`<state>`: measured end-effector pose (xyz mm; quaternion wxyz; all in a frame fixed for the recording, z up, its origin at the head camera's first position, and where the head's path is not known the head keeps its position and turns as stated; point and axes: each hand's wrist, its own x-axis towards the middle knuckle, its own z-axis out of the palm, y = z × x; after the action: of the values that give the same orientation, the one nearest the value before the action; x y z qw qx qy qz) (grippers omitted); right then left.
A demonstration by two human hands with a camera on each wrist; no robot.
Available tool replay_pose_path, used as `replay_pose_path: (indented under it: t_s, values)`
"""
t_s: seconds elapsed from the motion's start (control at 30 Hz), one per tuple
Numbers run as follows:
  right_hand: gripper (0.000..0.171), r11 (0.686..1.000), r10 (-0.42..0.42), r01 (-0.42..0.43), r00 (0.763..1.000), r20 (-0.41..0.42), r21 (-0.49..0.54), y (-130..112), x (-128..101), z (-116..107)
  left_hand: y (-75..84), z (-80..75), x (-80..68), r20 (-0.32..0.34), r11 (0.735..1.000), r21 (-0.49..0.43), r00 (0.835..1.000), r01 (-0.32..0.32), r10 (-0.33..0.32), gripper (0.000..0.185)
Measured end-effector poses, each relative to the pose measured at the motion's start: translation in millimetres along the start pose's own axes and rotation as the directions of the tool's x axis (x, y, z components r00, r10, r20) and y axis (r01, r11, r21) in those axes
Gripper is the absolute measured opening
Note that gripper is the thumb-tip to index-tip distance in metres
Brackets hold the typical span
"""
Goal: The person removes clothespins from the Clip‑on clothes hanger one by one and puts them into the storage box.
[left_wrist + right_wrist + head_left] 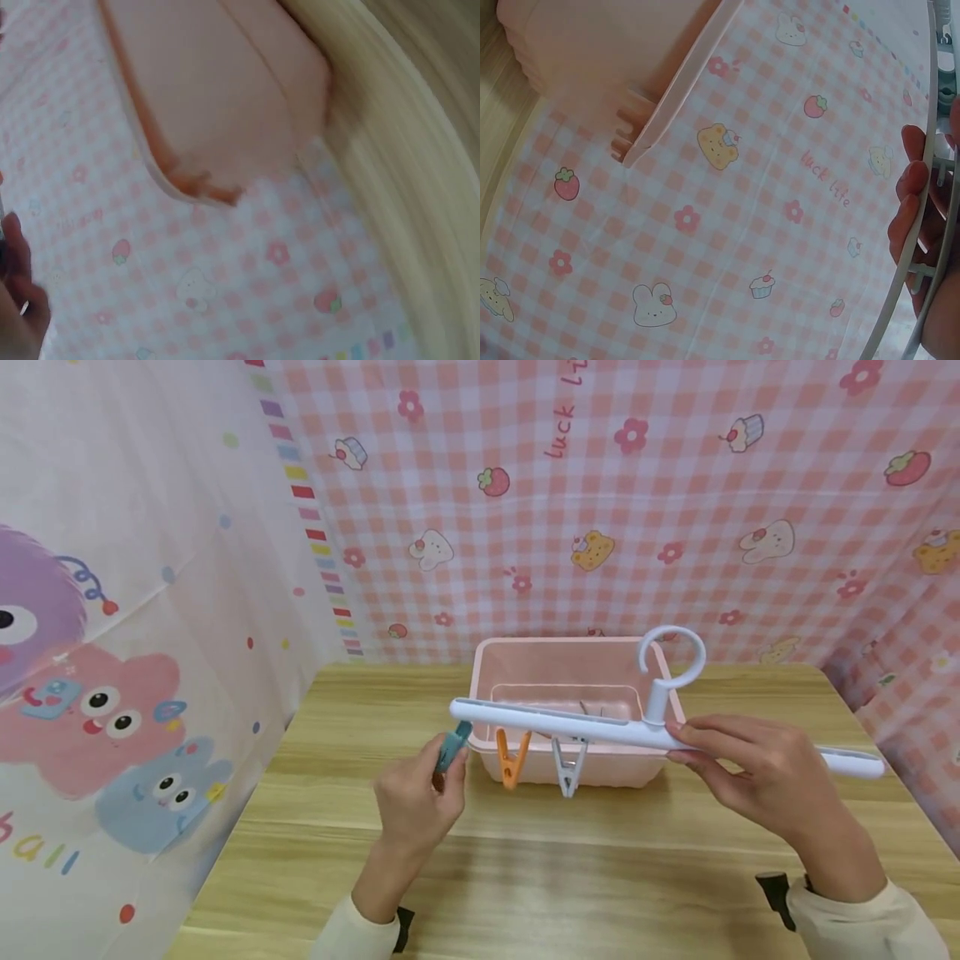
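One wooden table [570, 877] lies under my work, and on it stands one pink basket [525, 664], close to the checked cloth backdrop [675, 527]. In front of the basket I hold one pale blue hanger bar [570, 724] level in the air, its ring hook [672, 658] standing up. Three clothes pegs are in sight: an orange peg [512, 758] and a grey peg [568, 766] hang from the bar, and one teal peg [453, 747] is at the bar's left end.

My right hand [750, 768] reaches in from the right, palm down, fingers curled over the bar just below the hook and gripping it. My left hand [416, 797] is raised upright, thumb and fingers pinching the teal peg; whether the peg already bites the bar I cannot quite tell.

The basket's inside is partly hidden by the bar, and the left wrist view is blurred, showing only the basket's outside and a sliver of finger
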<state>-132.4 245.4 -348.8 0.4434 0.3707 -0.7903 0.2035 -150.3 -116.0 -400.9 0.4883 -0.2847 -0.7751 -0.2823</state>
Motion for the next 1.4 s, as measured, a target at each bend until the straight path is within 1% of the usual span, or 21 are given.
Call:
replay_pose_path:
  t_s: [0.03,0.07,0.1,0.17,0.23,0.3,0.37,0.4,0.5,0.63,0.73,0.8,0.87,0.97,1.0,1.03,1.1,1.17,1.23,1.3,1.4]
  values:
    - [0.052,1.000,0.000,0.000,1.000,-0.002,0.000,0,0,0,1.7,-0.7,-0.2,0.048,0.987,-0.134,0.996,0.086,-0.080,0.030]
    - [0.052,1.000,0.000,0.000,1.000,-0.004,0.001,0,0,0,3.5,-1.6,-0.3,0.104,0.948,-0.263,0.982,0.178,-0.155,0.027]
    - [0.052,1.000,-0.001,0.001,1.000,-0.008,0.003,0,0,0,5.4,-3.0,-0.4,0.162,0.884,-0.384,0.962,0.265,-0.218,0.023]
    - [0.051,1.000,-0.002,0.003,1.000,-0.018,0.008,0,-1,1,8.6,-5.6,0.1,0.280,0.712,-0.564,0.908,0.418,-0.311,0.018]
    - [0.051,1.000,-0.007,0.008,1.000,-0.030,0.016,0,-1,1,11.2,-8.6,1.1,0.383,0.544,-0.651,0.848,0.529,-0.366,0.019]
    - [0.051,1.000,-0.010,0.011,0.999,-0.045,0.027,0,-1,3,12.7,-11.7,2.1,0.459,0.419,-0.684,0.799,0.597,-0.388,0.024]
    - [0.050,0.999,-0.012,0.014,0.998,-0.055,0.033,-1,-2,3,13.5,-14.3,3.0,0.515,0.338,-0.686,0.758,0.644,-0.400,0.026]
    - [0.050,0.999,-0.012,0.014,0.998,-0.058,0.036,-1,-2,4,13.7,-15.4,3.2,0.533,0.312,-0.684,0.744,0.659,-0.402,0.026]
    - [0.050,0.999,-0.009,0.011,0.998,-0.057,0.032,-2,-2,4,13.8,-16.9,3.7,0.560,0.274,-0.680,0.723,0.680,-0.404,0.026]
    - [0.050,1.000,-0.006,0.007,0.999,-0.043,0.016,-2,-1,4,13.7,-15.6,3.9,0.522,0.320,-0.676,0.738,0.664,-0.427,0.027]
    - [0.050,1.000,-0.006,0.006,0.999,-0.035,0.009,-2,-1,4,14.4,-13.2,4.4,0.446,0.399,-0.675,0.774,0.621,-0.449,0.027]
    - [0.050,1.000,-0.005,0.006,1.000,-0.031,0.012,-2,-1,3,14.1,-11.1,3.9,0.373,0.503,-0.647,0.814,0.572,-0.446,0.022]
    - [0.050,1.000,-0.005,0.005,1.000,-0.023,0.018,-2,-1,3,12.9,-8.8,3.1,0.270,0.647,-0.591,0.874,0.481,-0.403,0.014]
    - [0.050,1.000,-0.002,0.003,1.000,-0.014,0.030,-2,-1,3,8.4,-4.8,1.6,0.092,0.871,-0.411,0.963,0.270,-0.255,0.017]
    - [0.050,0.999,-0.001,0.001,1.000,-0.011,0.035,-2,-2,3,6.9,-3.5,1.5,0.036,0.922,-0.336,0.981,0.190,-0.189,0.019]
    - [0.050,0.999,0.001,-0.001,1.000,-0.007,0.038,-2,-2,3,5.4,-2.4,1.7,-0.013,0.959,-0.257,0.992,0.117,-0.124,0.021]
    - [0.049,0.999,0.004,-0.004,1.000,-0.002,0.046,-2,-2,3,2.7,-0.7,2.3,-0.096,0.997,-0.074,0.995,-0.011,0.004,0.025]
    - [0.049,0.999,0.007,-0.007,1.000,0.001,0.053,-2,-3,3,1.2,0.4,2.9,-0.145,0.992,0.086,0.984,-0.091,0.103,0.028]
    - [0.049,0.999,0.010,-0.010,1.000,0.005,0.053,-2,-3,2,0.4,0.8,3.3,-0.169,0.977,0.176,0.974,-0.122,0.152,0.028]
    - [0.049,0.999,0.012,-0.012,1.000,0.002,0.047,-2,-3,2,0.7,0.9,2.8,-0.162,0.981,0.160,0.977,-0.113,0.139,0.030]
    - [0.050,0.999,0.015,-0.014,1.000,-0.011,0.038,-1,-3,2,2.9,0.2,0.9,-0.094,0.998,-0.061,0.996,-0.015,0.009,0.033]
